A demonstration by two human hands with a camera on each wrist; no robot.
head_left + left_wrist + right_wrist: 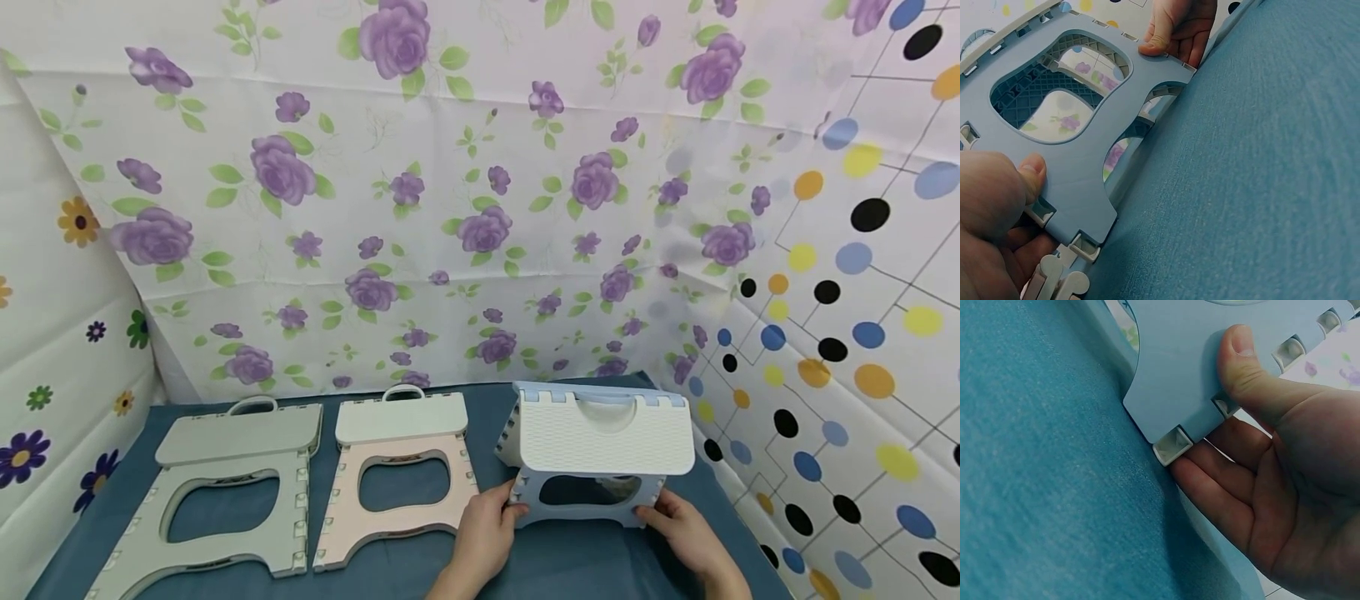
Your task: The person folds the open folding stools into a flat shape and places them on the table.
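A blue and white folding step stool (606, 433) stands unfolded on the right of the blue cloth, its white top tilted toward me in the head view. My left hand (483, 533) grips the lower left edge of its blue leg panel, thumb on the front face and fingers behind. On the opposite edge my right hand (686, 533) pinches the same panel low down. The right wrist view shows the thumb (1241, 362) flat on the blue plastic, close above the foot at the cloth. An oval opening (1063, 87) runs through the panel.
Left of the hands lie a pink and white folding stool (401, 518) and a grey-green one (292, 517), both flattened with handles at the far end. Blue cloth (570, 567) covers the table. Flowered sheeting (450, 333) hangs behind, dotted sheeting (847, 417) at right.
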